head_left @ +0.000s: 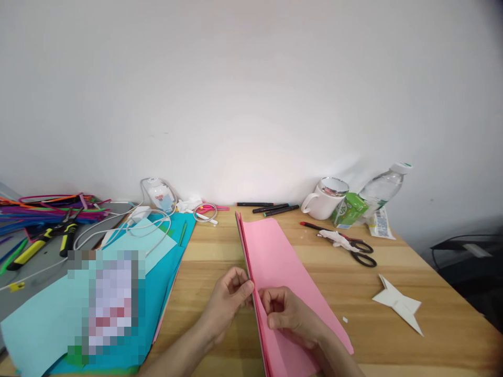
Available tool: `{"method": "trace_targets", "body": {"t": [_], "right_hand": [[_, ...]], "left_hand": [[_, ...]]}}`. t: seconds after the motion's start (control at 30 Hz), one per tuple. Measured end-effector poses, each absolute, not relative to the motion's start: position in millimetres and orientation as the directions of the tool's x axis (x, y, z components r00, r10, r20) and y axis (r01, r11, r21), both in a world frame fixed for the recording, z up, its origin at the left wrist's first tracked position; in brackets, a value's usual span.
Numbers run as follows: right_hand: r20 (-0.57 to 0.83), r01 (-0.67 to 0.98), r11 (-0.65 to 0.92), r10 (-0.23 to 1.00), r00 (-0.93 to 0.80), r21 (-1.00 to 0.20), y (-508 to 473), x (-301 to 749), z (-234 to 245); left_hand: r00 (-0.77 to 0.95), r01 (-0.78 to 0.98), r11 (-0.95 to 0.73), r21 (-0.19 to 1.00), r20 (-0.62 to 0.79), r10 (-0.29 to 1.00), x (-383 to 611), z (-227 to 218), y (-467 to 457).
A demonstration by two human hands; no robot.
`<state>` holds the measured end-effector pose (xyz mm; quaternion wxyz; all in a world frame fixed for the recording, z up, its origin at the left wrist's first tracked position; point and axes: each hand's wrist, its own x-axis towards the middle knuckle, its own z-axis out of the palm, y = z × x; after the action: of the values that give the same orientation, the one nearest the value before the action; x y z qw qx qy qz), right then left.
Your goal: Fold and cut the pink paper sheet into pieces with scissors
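A stack of pink paper lies lengthwise on the wooden table, its left side lifted so that several layered edges show, with a dark edge at the outside. My left hand pinches these edges from the left, thumb on the near side. From the right, my right hand has its fingers curled against the top pink sheet beside the same edge, thumb and forefinger close together. Some fingertips are hidden behind the paper. To the right sits a white folded paper star.
Blue paper sheets and a blurred-out item lie left, near pliers and a white cable. Markers, a white mug, a green box, a tilted bottle and scissors stand or lie behind and right.
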<state>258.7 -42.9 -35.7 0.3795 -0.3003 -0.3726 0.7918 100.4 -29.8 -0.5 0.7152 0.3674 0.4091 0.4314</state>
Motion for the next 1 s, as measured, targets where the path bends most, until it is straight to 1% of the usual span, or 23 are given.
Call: {"method": "trace_targets", "body": {"t": [0.1, 0.2, 0.27, 0.47, 0.53, 0.63, 0.7, 0.9, 1.0], "right_hand": [[-0.21, -0.353, -0.444, 0.817, -0.536, -0.824, -44, 259, -33], [-0.242, -0.265, -0.454, 0.785, -0.57, -0.851, -45, 261, -32], [-0.246, -0.206, -0.432, 0.776, -0.581, -0.878, -45, 262, -32], [-0.259, -0.165, -0.397, 0.809, -0.527, -0.903, -50, 257, -34], [-0.219, -0.13, -0.324, 0.835, -0.504, -0.937, -51, 255, -31], [-0.12, -0.063, -0.172, 0.865, -0.486, -0.983, -50, 255, -26], [-0.094, -0.064, -0.145, 0.863, -0.496, -0.987, -48, 257, -23], [-0.093, -0.178, -0.232, 0.819, -0.566, -0.956, -43, 262, -15], [-0.109, -0.174, -0.243, 0.826, -0.554, -0.954, -44, 261, -16]], "left_hand": [[0.285, -0.318, 0.36, 0.877, -0.274, 0.919, 99, -2, -30], [0.271, -0.304, 0.369, 0.878, -0.291, 0.917, 97, -5, -30], [0.262, -0.288, 0.374, 0.882, -0.303, 0.916, 96, -7, -30], [0.225, -0.201, 0.352, 0.914, -0.307, 0.925, 101, -3, -29], [0.217, -0.16, 0.333, 0.929, -0.296, 0.93, 106, 0, -29], [0.22, -0.125, 0.303, 0.945, -0.271, 0.937, 110, 2, -28], [0.233, -0.124, 0.3, 0.946, -0.266, 0.935, 111, 2, -27], [0.315, -0.172, 0.343, 0.923, -0.278, 0.908, 109, 0, -23], [0.321, -0.184, 0.35, 0.918, -0.281, 0.905, 109, -1, -22]]}}
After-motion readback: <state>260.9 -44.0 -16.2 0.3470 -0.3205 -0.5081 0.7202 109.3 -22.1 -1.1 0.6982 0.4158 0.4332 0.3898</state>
